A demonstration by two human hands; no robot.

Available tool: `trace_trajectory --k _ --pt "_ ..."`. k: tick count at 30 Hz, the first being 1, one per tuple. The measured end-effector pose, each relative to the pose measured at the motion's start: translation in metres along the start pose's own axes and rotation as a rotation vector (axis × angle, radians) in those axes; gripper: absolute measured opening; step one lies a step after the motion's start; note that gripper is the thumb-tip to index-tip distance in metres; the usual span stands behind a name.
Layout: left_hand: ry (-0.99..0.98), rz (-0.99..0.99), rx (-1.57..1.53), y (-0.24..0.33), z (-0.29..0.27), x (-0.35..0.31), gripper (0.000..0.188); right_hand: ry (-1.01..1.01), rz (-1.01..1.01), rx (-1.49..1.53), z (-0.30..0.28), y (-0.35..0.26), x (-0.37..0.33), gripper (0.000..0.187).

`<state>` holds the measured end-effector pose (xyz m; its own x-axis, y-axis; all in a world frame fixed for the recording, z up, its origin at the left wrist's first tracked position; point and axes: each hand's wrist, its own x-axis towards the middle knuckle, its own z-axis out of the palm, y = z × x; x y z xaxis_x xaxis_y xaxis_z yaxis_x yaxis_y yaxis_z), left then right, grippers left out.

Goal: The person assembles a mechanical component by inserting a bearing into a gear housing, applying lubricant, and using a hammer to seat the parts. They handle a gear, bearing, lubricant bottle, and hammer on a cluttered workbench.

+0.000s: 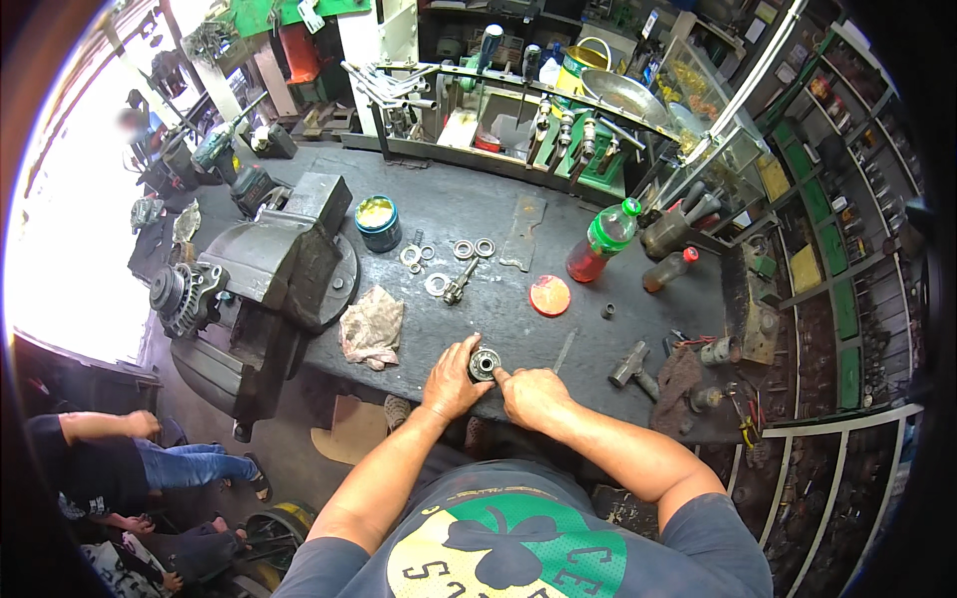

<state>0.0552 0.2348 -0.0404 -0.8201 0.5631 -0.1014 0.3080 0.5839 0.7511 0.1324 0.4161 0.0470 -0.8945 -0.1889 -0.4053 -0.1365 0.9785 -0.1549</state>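
We're grasping the ring (pixel 484 365) in our left hand (pixel 454 383) at the near edge of the bench (pixel 449 329); our right hand (pixel 535 397) is touching it — whether pinching, we can't tell. Keeping it level is probably helping.

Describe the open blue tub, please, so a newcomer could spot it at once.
Find the big vise on the left of the dark workbench. To its right stands the open blue tub, its pale yellow contents setting it apart from the metal rings nearby.
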Motion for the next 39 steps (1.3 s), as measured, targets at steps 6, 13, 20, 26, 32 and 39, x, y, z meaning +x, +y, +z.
trace_trajectory --k 6,13,20,26,32,39 --pt "0.110 0.192 -0.044 -0.019 0.016 -0.005 0.105 0.097 -0.143 -0.235 0.003 0.009 0.001 0.040" --pt "0.276 0.082 -0.074 -0.013 0.027 -0.009 0.087 -0.005 -0.091 0.037 0.008 -0.027 0.012 0.032" --pt "0.305 0.026 -0.079 -0.025 0.037 -0.010 0.086 -0.079 0.099 0.480 0.003 -0.037 0.013 0.056" --pt "0.222 0.024 -0.099 -0.014 0.022 -0.014 0.093 -0.092 0.022 0.447 0.007 -0.001 -0.010 0.073" --pt "0.190 0.012 -0.129 -0.016 0.023 -0.012 0.104 0.001 0.011 0.571 -0.004 0.037 0.009 0.076" --pt "0.191 0.027 -0.090 -0.012 0.023 -0.009 0.103 -0.023 0.041 0.638 0.019 0.034 0.038 0.078"
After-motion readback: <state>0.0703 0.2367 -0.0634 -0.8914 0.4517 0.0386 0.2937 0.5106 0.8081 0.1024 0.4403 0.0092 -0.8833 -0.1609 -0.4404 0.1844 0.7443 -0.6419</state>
